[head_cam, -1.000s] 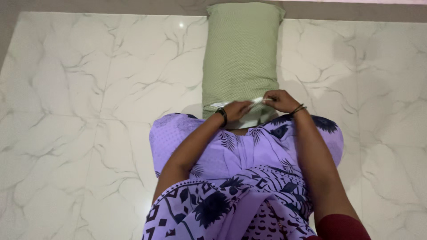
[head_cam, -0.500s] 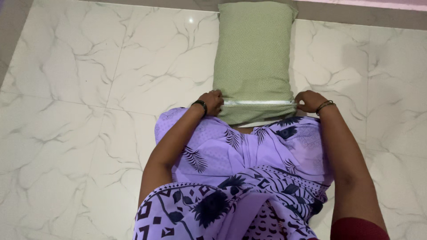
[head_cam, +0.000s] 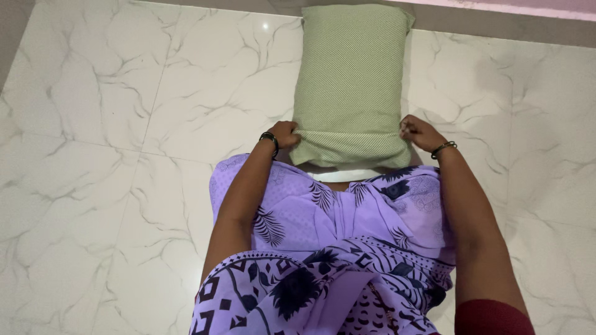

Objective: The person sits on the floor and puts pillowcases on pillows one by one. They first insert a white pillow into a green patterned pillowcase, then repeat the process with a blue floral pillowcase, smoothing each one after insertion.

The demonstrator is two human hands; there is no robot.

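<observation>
Hands pinch green checked fabric pillow cover (head_cam: 349, 87) corners: left hand (head_cam: 287, 133) at 9 o'clock, right hand (head_cam: 419, 132) at 3; fingers closed; pull evenly.

Both hands (head_cam: 287, 134) gripping green pillow (head_cam: 351, 80)

Bright, even light across the whole view, coming from overhead. There's a small hot spot of glare on the glossy marble floor (head_cam: 112, 124), just left of the green pillow (head_cam: 351, 80). Shadows stay soft: a faint grey one falls on the tile to the right of the pillow, another under the arms. The picture is sharp in the middle, the pillow's weave reading clearly. The floor's tile lines bow slightly toward the edges, and the top left corner goes dim.
</observation>
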